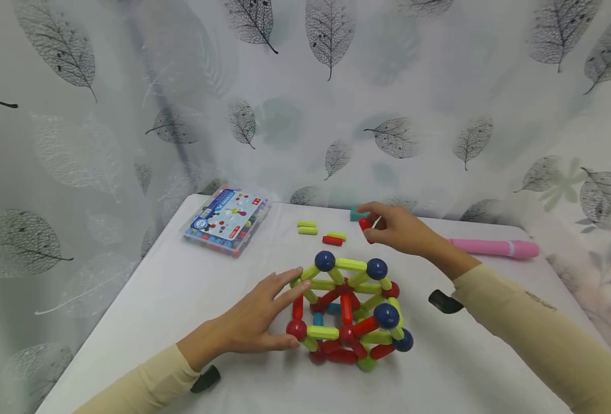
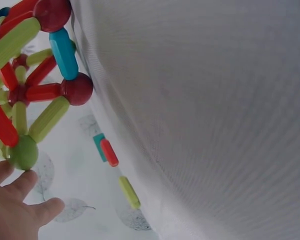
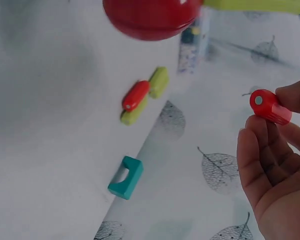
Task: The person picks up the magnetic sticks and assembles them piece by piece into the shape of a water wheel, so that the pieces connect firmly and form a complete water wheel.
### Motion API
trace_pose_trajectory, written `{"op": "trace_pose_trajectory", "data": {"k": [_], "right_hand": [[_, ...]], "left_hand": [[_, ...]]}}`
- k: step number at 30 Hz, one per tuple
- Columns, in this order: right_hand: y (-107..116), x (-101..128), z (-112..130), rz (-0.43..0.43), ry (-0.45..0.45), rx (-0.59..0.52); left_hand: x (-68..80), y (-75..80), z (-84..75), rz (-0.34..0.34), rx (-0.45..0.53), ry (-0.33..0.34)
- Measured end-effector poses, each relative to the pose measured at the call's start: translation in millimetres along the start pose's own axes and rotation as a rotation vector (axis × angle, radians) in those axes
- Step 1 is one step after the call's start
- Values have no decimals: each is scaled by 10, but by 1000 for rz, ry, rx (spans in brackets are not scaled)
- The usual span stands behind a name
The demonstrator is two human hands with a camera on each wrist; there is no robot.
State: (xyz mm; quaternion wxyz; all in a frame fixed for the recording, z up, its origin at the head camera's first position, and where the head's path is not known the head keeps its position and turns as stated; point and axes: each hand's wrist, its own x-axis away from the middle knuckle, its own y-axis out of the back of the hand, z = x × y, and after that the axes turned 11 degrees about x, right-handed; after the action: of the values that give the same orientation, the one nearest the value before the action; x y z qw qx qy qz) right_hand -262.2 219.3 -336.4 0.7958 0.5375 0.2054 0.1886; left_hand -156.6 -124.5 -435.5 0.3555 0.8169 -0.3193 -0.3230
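A framework of magnetic rods and balls (image 1: 346,333), in yellow-green, red and blue, stands on the white table. My left hand (image 1: 258,313) rests against its left side, fingers spread and fairly straight; in the left wrist view its fingertips touch a green ball (image 2: 24,153). Beyond the framework, my right hand (image 1: 400,229) pinches a red magnetic rod (image 3: 271,107) between thumb and fingers, held above the table. The rod's end shows a small pale disc in the right wrist view. Part of the framework's lower far side is hidden behind its nearer rods.
Several loose yellow-green rods (image 1: 307,230) and a red rod (image 1: 333,240) lie behind the framework. A teal block with a curved notch (image 3: 127,178) sits near the back edge. At the back left is a plastic box of pieces (image 1: 227,218); a pink stick (image 1: 491,248) lies right.
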Motion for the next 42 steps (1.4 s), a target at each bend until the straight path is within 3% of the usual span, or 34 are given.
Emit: {"op": "trace_pose_trajectory", "data": {"k": [4, 7, 10, 13, 22, 31, 42], "right_hand": [[251, 354, 129, -30, -112, -165], [351, 592, 271, -28, -200, -355], [325, 778, 380, -24, -279, -507], [219, 914, 472, -6, -334, -587], [45, 1070, 658, 48, -418, -708], [26, 1051, 713, 146, -449, -709], [-7, 1040, 680, 157, -466, -745]], "left_hand": [[-9, -2, -27, 3, 34, 24], [-19, -2, -48, 2, 34, 35], [-28, -2, -65, 1, 33, 39], [-29, -6, -67, -3, 29, 34], [-26, -9, -50, -5, 15, 23], [-34, -12, -45, -10, 3, 27], [-39, -11, -52, -8, 2, 24]]}}
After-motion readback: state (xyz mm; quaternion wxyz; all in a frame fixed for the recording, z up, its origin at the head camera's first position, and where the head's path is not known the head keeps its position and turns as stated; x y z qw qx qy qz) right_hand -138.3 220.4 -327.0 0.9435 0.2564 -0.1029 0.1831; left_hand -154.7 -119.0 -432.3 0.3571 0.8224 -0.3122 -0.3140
